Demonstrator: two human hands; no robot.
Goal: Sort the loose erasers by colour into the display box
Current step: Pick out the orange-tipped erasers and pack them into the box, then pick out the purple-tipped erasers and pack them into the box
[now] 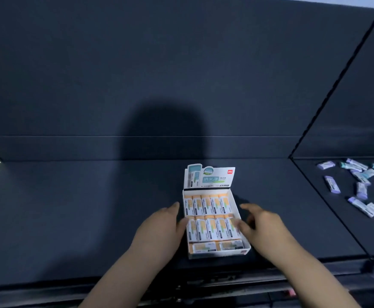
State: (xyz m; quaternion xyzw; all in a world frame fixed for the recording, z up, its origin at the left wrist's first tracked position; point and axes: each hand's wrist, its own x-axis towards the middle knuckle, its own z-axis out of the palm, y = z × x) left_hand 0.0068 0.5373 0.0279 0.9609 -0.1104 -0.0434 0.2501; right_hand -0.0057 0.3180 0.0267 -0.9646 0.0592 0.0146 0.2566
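display box (217,254) sits centre, flap up, packed with rows of orange erasers (206,205), so that colour looks done. left hand (159,227) is at its 9 o'clock, right hand (263,227) at 3, bracketing it, likely to steady it or square the rows. Both are slack, fingers extended, grasping nothing. Purple/teal loose erasers (359,187) lie well apart at 2 o'clock.
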